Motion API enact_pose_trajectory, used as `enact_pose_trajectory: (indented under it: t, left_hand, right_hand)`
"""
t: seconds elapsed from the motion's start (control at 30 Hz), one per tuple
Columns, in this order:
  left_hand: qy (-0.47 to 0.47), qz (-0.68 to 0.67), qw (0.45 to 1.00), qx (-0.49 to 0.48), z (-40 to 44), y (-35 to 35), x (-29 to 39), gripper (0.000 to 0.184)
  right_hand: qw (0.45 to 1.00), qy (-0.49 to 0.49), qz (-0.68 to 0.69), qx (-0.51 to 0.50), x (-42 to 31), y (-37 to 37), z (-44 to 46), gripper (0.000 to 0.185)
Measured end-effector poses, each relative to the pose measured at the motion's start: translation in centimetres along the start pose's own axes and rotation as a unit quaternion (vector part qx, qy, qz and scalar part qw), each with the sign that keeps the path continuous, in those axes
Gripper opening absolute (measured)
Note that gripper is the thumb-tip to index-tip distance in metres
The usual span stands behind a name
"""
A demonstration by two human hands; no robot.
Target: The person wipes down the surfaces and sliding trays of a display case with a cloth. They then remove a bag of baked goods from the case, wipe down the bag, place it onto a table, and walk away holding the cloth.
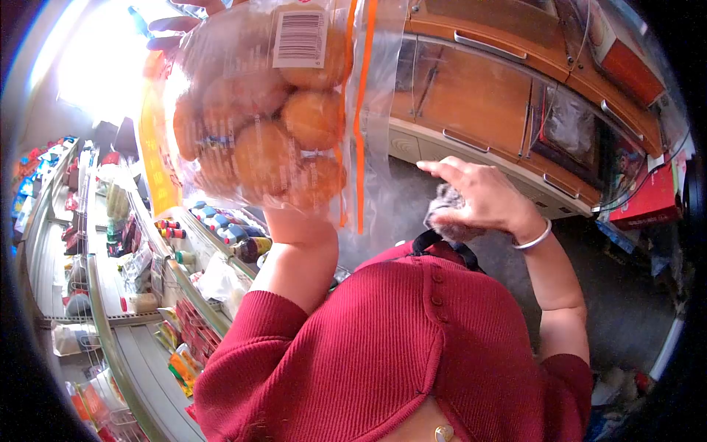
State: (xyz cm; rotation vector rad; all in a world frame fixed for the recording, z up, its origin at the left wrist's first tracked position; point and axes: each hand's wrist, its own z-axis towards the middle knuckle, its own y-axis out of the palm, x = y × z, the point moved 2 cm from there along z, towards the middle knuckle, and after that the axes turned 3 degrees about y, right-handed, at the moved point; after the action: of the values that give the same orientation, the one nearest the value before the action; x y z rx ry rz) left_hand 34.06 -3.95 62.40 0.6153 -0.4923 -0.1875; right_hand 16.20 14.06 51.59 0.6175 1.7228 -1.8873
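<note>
A large clear plastic bag of round orange-brown items (258, 125), with orange stripes along one edge and a white barcode label, is held up close in front of me. Behind it my left forearm rises, and a few fingers of my left hand (175, 28) wrap its upper left edge; the rest of that hand is mostly hidden. In front of my body, to the right, my right hand (490, 197) curls thumb and fingers round a crumpled, fuzzy grey cloth-like bundle (445, 210). Its index finger is stretched out, apart from the bag.
Shelves (140, 353) with bottles and packets run along the left. Wooden cabinets (471, 81) with metal handles stand at the upper right, above grey floor (545, 272). A red box (646, 208) sits at the far right. Bright light comes from the upper left.
</note>
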Motion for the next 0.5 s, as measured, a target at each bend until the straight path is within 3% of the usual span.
enact_pose_trajectory:
  t: [0.07,0.1,0.17,0.2,0.23,0.3,0.37,0.5]
  left_hand:
    - [0.003,0.000,1.000,0.002,-0.1,0.0,0.0,0.036]
    - [0.002,0.000,1.000,0.004,-0.2,0.1,-0.1,0.036]
    - [0.006,0.002,1.000,0.005,-0.3,0.1,-0.1,0.036]
    - [0.007,0.002,1.000,0.008,-0.3,0.1,-0.1,0.036]
    - [0.007,0.003,1.000,0.010,-0.3,0.2,-0.1,0.036]
    - [0.007,0.004,1.000,0.014,-0.2,0.3,0.0,0.036]
    - [0.009,0.005,1.000,0.017,-0.1,0.2,0.0,0.036]
    - [0.009,0.003,0.999,0.032,0.2,-0.2,0.2,0.036]
  right_hand:
    - [0.985,0.002,0.144,0.098,-1.4,-0.6,0.4,0.053]
    - [0.985,0.002,0.144,0.097,-2.1,-0.3,0.2,0.053]
    - [0.947,-0.057,0.177,0.261,-3.6,-0.4,-0.1,0.046]
    - [0.923,-0.134,0.134,0.336,-4.3,-0.3,0.1,0.037]
    - [0.922,-0.135,0.134,0.336,-4.8,-0.6,0.2,0.037]
    - [0.916,-0.240,-0.073,0.313,-6.3,-1.4,0.2,0.029]
    - [0.898,-0.261,-0.086,0.343,-6.4,-0.8,0.7,0.020]
    - [0.873,-0.307,-0.097,0.367,-7.5,-1.6,1.0,0.024]
